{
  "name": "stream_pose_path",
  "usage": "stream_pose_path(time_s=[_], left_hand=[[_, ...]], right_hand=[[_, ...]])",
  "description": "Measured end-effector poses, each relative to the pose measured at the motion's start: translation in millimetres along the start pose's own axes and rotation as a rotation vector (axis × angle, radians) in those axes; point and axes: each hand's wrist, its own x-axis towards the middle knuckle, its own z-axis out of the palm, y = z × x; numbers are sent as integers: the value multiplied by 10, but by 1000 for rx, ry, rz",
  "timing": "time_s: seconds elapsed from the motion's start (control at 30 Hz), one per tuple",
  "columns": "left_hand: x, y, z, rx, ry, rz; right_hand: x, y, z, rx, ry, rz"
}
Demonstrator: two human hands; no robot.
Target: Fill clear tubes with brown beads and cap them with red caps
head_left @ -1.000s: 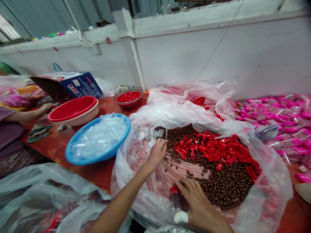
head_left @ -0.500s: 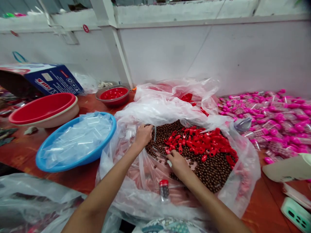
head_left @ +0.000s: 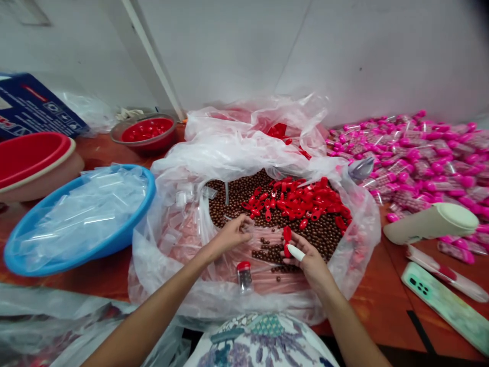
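While the blue basin (head_left: 150,192) of clear packets (head_left: 91,214) sits on the bench (head_left: 110,278), your left hand (head_left: 232,235) is over the open plastic bag (head_left: 359,239), fingers curled inward; whether they grip anything cannot be told. Just below it rests the red-lidded jar (head_left: 244,278). A red plastic piece (head_left: 287,237) is clamped upright in your right hand's (head_left: 307,256) fingers, near the brown beads (head_left: 323,238). Pink-topped tubes (head_left: 424,163) lie heaped farther right.

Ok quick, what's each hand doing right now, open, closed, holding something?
Left hand: partly curled; whether it grips anything can't be told.
Right hand: closed, holding a red plastic piece.
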Motion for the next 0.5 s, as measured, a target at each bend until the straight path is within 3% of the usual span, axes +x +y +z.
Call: stream_pose_path(time_s=[0.17, 0.27, 0.5], left_hand=[[25, 118, 93, 213, -72, 91], [32, 91, 120, 278, -63, 42], [241, 30, 485, 105, -97, 38]], right_hand=[[-166, -36, -164, 127, 66, 6], [-214, -56, -276, 204, 114, 0], [-273, -68, -375, 253, 121, -60]])
